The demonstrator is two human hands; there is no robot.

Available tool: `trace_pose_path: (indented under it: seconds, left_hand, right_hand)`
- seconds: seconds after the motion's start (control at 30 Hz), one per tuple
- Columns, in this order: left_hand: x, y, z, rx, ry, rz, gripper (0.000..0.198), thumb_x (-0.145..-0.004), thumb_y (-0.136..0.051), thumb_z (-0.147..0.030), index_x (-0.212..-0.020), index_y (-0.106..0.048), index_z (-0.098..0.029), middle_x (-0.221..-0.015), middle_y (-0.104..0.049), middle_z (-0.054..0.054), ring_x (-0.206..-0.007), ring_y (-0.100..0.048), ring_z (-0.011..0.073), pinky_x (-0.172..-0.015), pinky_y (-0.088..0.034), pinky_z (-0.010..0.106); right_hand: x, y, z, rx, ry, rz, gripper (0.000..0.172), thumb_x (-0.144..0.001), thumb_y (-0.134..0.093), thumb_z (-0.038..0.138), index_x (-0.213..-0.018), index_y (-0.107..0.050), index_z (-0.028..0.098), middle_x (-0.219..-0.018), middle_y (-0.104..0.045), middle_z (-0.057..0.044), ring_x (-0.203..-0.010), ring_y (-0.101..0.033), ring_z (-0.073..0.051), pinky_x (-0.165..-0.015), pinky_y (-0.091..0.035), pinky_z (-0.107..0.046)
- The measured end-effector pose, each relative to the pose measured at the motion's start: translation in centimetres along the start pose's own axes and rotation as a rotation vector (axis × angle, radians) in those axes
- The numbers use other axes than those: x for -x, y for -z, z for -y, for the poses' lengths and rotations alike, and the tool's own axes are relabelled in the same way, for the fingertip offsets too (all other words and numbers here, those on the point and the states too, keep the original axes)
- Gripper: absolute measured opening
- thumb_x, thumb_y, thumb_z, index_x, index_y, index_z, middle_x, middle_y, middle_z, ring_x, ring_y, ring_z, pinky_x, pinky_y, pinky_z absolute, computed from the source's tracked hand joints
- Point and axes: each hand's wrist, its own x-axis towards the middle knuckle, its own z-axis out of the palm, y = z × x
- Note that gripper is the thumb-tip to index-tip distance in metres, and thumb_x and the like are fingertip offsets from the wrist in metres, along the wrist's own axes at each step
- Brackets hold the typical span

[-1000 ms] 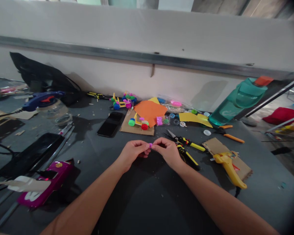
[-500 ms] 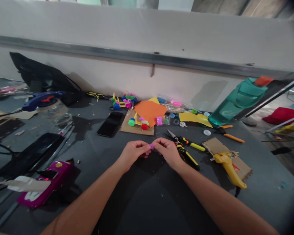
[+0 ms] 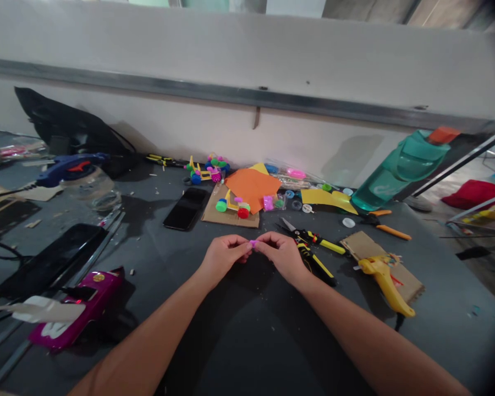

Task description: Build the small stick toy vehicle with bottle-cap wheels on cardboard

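Note:
A small purple lump, which looks like modelling clay, is pinched between my two hands above the dark table. My left hand has its thumb and forefinger closed on the lump's left side. Opposite it, my right hand grips the other side with its fingertips. Just beyond them, a little toy car with green and red wheels rests on a piece of cardboard. Beside the car is a pink-purple packet. The fingertips hide part of the lump.
Scissors and yellow-black pliers lie close to my right hand. Farther right are a yellow glue gun and a teal bottle. To the left are a phone and a magenta power strip.
The purple lump has shifted up slightly between my fingers and shows a little more. Both hands keep nearly the same place.

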Motion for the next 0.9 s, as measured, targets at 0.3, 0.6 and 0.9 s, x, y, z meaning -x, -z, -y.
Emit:
trace_pose_path:
  seconds: [0.3, 0.6, 0.9]
  left_hand:
    - [-0.03, -0.05, -0.22, 0.001, -0.014, -0.009, 0.019, -0.068, -0.067, -0.033, -0.071, -0.066, -0.014, -0.065, -0.062, 0.002, -0.058, -0.054, 0.0098, -0.059, -0.047, 0.023]
    - [-0.28, -0.09, 0.23, 0.041, 0.013, 0.014, 0.028, -0.072, -0.062, -0.039, -0.067, -0.064, -0.012, -0.062, -0.062, 0.003, -0.056, -0.054, 0.0096, -0.057, -0.046, 0.023]
    - [0.0, -0.01, -0.05, 0.105, 0.027, 0.033, 0.024, -0.073, -0.062, -0.037, -0.068, -0.064, -0.013, -0.062, -0.06, 0.001, -0.058, -0.054, 0.0097, -0.06, -0.046, 0.024]
  right_hand:
    - [0.01, -0.05, -0.04, 0.007, 0.031, 0.026, 0.016, -0.071, -0.066, 0.033, -0.075, -0.064, 0.017, -0.065, -0.062, 0.001, -0.056, -0.052, -0.01, -0.053, -0.041, -0.022]
    - [0.42, -0.14, -0.6, 0.305, 0.317, -0.047, 0.009, -0.074, -0.061, 0.021, -0.083, -0.063, 0.021, -0.076, -0.061, -0.001, -0.062, -0.051, -0.012, -0.057, -0.042, -0.024]
    - [0.45, 0.18, -0.05, 0.435, 0.472, -0.024, 0.012, -0.077, -0.062, 0.024, -0.089, -0.064, 0.023, -0.081, -0.064, -0.002, -0.075, -0.055, -0.016, -0.065, -0.044, -0.028]
